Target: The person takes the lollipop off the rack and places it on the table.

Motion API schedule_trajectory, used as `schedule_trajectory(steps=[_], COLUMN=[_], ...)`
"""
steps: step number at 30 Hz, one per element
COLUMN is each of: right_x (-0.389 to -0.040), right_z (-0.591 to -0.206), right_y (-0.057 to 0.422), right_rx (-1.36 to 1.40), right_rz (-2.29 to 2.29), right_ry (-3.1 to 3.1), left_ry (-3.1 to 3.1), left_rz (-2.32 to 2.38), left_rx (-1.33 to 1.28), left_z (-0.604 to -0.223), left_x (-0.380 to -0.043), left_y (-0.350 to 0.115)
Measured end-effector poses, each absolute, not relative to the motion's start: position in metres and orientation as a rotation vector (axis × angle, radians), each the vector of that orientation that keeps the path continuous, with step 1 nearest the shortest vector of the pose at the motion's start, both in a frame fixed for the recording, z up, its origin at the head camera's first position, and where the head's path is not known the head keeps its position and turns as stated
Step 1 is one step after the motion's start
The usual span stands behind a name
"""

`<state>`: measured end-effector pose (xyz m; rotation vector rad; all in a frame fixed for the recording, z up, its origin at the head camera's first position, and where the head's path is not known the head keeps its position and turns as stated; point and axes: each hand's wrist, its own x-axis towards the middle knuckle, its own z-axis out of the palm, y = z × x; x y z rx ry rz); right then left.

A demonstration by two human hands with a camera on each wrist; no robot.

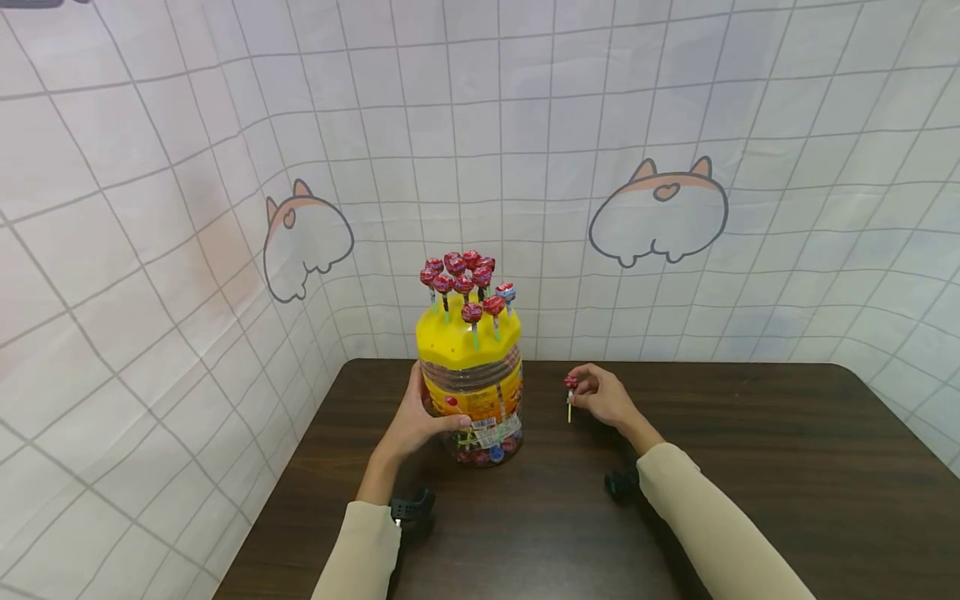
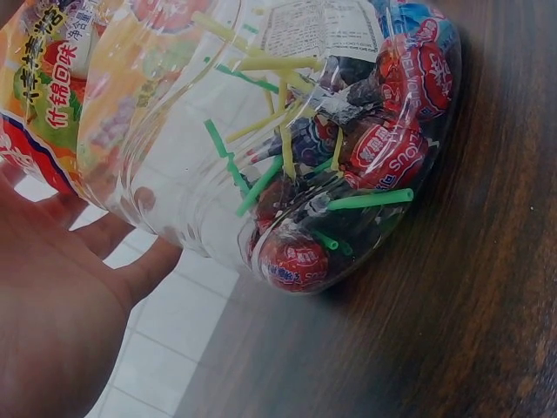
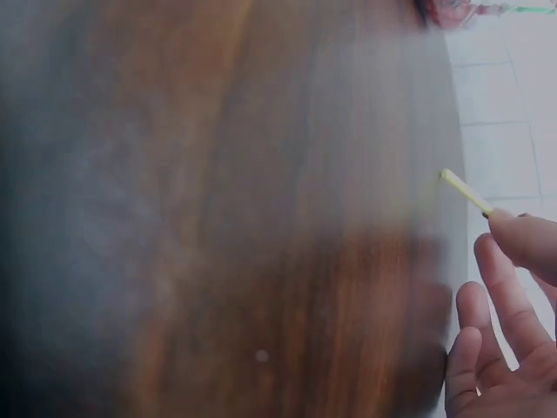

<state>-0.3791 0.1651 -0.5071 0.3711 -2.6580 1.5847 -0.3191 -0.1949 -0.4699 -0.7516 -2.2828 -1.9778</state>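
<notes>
A clear plastic candy jar (image 1: 480, 400) with a yellow lid (image 1: 457, 342) stands on the table. Red-wrapped lollipops (image 1: 463, 285) and one blue-and-red lollipop (image 1: 506, 292) stick up from the lid on their sticks. My left hand (image 1: 423, 421) grips the jar's left side, thumb across the front and fingers round behind. Through the jar's wall, loose lollipops (image 2: 383, 157) with green and yellow sticks show near the bottom. To the right of the jar, my right hand (image 1: 603, 397) pinches a red-wrapped lollipop (image 1: 571, 382) between thumb and fingers, its yellow stick (image 3: 466, 192) pointing down.
The dark wooden table (image 1: 525, 533) ends at a back edge just behind the jar. Beyond it hangs a white grid-patterned cloth (image 1: 480, 167) with cartoon animal drawings. Black straps with small devices (image 1: 411, 507) sit at both wrists.
</notes>
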Motion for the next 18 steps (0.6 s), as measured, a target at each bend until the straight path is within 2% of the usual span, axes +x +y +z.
schedule_trajectory(steps=[18], right_x=[-0.3887], right_z=[-0.5072], right_y=[0.1623], right_rx=[0.414], right_rz=[1.454], right_ry=[-2.755], left_ry=[-2.287], left_rz=[-1.958], left_rx=[-0.756], left_z=[-0.4694], left_x=[-0.3184], left_y=[-0.1957])
